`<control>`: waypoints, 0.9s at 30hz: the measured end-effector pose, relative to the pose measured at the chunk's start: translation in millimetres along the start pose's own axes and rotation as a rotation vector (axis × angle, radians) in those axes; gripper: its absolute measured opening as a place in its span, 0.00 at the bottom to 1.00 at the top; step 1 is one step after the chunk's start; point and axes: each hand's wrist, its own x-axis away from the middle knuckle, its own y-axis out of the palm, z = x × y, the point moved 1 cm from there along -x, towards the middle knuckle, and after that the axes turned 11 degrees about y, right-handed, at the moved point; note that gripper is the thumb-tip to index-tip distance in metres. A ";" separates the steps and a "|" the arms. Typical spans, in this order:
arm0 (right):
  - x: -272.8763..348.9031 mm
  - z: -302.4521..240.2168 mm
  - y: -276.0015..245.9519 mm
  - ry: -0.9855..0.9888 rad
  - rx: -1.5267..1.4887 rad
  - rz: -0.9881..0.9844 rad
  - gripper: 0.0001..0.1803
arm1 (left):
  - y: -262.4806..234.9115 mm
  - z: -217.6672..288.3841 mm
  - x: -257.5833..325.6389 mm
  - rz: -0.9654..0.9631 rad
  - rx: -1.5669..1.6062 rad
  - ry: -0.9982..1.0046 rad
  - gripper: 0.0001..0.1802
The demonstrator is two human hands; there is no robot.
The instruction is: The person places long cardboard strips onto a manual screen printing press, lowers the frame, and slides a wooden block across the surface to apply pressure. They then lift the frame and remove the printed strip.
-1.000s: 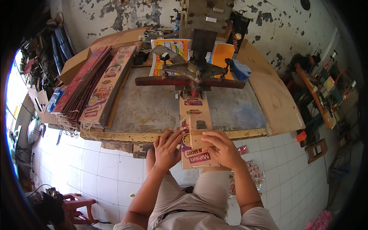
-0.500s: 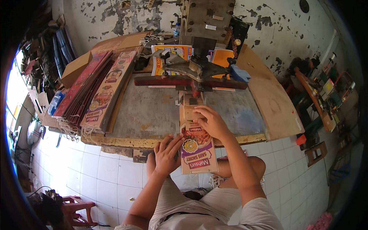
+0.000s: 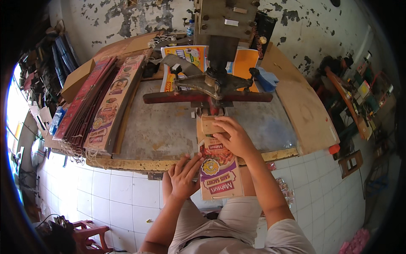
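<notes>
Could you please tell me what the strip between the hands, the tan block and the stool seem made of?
Strip: probably card, smooth, from its flat, crisply printed face. Block: perhaps wood, matt, judging by its plain tan surface. Stool: likely plastic, smooth, from its evenly red, moulded-looking legs.

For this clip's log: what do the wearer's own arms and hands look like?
Both the left hand and right hand are human and ungloved, with no ring or watch that I can make out. The forearms are uncovered. The right sleeve is short, loose and pale beige-grey, with no marking visible.
</notes>
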 end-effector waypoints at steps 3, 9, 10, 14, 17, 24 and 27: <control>-1.6 2.7 -0.9 0.005 -0.006 -0.012 0.22 | -0.1 0.7 -0.6 0.006 0.013 -0.005 0.31; -1.4 1.8 -1.5 0.039 -0.059 -0.024 0.22 | 3.5 -0.7 0.0 0.028 0.028 0.005 0.30; -2.4 0.9 -1.0 0.037 -0.071 -0.022 0.22 | 3.6 -1.0 0.3 0.028 0.022 0.004 0.30; -2.1 1.1 0.3 0.031 -0.056 -0.013 0.22 | 4.8 -1.1 0.9 0.041 0.008 0.007 0.31; -1.5 1.8 -1.5 0.009 -0.020 -0.009 0.22 | 4.5 -0.3 0.4 0.051 0.019 0.006 0.31; -0.1 3.0 -2.1 0.025 -0.029 -0.001 0.23 | -4.7 2.9 -4.2 0.011 0.003 0.012 0.31; 1.9 2.9 1.8 0.029 -0.043 0.004 0.23 | -0.2 1.4 -0.2 0.021 0.010 -0.007 0.30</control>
